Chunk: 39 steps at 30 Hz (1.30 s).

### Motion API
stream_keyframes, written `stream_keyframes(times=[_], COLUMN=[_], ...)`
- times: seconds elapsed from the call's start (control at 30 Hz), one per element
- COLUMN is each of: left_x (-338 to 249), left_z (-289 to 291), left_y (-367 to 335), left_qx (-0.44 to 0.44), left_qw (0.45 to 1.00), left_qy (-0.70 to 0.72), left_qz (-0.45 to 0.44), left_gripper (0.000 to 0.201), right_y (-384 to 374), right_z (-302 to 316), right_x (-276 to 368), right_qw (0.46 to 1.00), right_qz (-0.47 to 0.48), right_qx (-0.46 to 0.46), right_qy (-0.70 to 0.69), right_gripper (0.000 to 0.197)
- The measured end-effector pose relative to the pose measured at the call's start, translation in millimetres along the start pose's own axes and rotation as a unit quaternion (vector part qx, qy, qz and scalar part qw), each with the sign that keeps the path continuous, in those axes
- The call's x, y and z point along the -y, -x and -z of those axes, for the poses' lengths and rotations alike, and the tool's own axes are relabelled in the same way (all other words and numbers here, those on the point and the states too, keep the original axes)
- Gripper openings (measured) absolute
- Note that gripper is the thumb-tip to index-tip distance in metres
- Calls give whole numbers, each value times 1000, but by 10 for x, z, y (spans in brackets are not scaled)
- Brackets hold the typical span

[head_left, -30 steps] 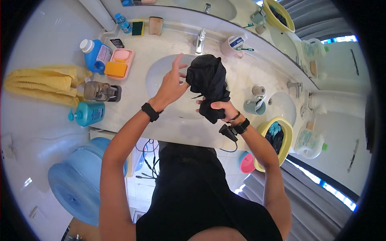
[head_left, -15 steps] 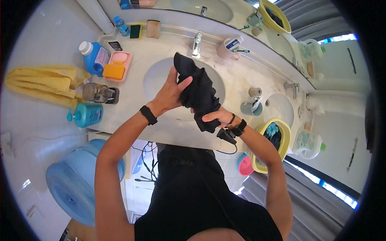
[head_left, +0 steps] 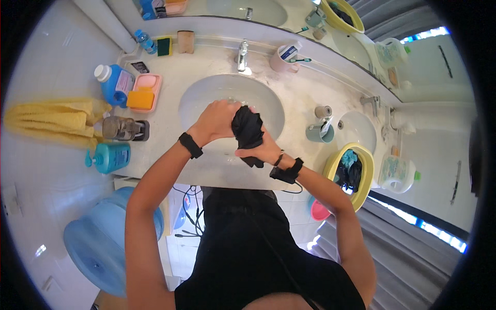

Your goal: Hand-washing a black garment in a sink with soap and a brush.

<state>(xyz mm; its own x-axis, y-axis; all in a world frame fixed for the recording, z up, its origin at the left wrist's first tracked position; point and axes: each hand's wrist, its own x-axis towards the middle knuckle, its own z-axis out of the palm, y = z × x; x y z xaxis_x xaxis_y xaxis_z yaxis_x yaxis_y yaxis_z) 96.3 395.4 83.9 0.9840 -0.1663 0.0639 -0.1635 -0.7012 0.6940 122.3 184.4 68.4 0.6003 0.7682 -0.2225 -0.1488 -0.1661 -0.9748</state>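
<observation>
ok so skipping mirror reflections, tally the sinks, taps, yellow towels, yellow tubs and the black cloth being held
Sinks: 2
Taps: 2
Yellow towel: 1
Yellow tub: 1
Held black cloth: 1
Total: 7

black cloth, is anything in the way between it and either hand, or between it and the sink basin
Nothing visible is: the left hand and right hand both grip the black cloth directly, and no object shows between it and the basin. The faucet stands clear at the far rim.
</observation>
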Motion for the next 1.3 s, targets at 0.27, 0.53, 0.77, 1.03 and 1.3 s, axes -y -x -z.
stream_keyframes(times=[0.27, 0.53, 0.77, 1.03, 1.3], left_x=[68, -169, 201, 65, 148], left_z=[-250, -102, -305, 142, 118], left_y=[146, 176, 185, -185, -255], left_qx=[39, -199, -236, -140, -62], left_qw=[994, 964, 917, 893, 897], left_qy=[34, 159, -185, -157, -233], left_qz=[92, -84, -264, -397, -370], left_gripper=[73, 93, 59, 53, 47], right_y=[0, -32, 24, -176, -392], right_z=[54, 533, 379, 241, 281], right_x=[-184, -150, 393, 453, 285], right_qw=[984, 904, 907, 953, 970], right_qz=[-165, -262, -293, -196, -126], right_qx=[-57, 20, 126, 194, 173], right_qy=[-16, -336, -276, -128, 116], right_gripper=[47, 25, 40, 59, 66])
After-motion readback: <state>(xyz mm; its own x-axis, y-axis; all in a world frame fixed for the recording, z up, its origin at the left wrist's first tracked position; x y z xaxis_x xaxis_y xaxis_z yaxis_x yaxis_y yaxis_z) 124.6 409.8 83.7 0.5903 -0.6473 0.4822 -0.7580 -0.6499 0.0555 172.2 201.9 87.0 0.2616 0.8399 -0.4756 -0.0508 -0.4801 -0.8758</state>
